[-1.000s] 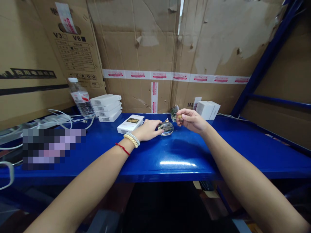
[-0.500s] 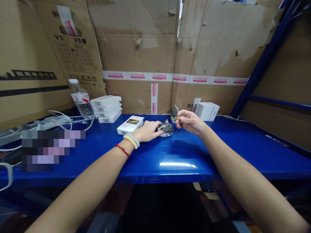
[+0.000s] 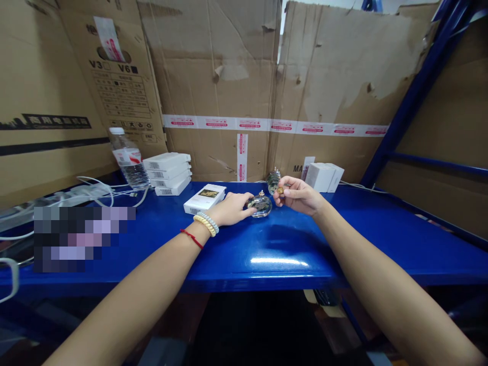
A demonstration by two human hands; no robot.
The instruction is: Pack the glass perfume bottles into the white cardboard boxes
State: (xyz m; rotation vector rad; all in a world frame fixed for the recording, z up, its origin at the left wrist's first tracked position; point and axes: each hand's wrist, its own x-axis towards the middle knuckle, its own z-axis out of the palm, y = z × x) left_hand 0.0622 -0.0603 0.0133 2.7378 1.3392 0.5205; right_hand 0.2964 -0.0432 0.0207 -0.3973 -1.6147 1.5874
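Observation:
My left hand (image 3: 233, 208) is closed around the left side of a round, clear glass bottle (image 3: 261, 206), which stands upright on the blue table with a small metal nozzle at its top. Between the thumb and fingers of my right hand (image 3: 299, 195) is a small gold cap (image 3: 281, 190), held just to the right of that bottle and apart from it. Behind, partly covered by my right fingers, stands a second glass bottle (image 3: 273, 179) with a similar nozzle. A white box (image 3: 205, 199) with a dark picture on its lid lies beside my left hand.
White boxes (image 3: 170, 173) are stacked at the back left beside a water bottle (image 3: 130, 158). More white boxes (image 3: 324, 177) stand at the back right. White cables (image 3: 112, 188) run along the left; cardboard (image 3: 217, 91) walls the back.
My right hand has turned slightly, so more of the gold cap shows. My left hand stays on the glass bottle. The whole view has shifted a little downward.

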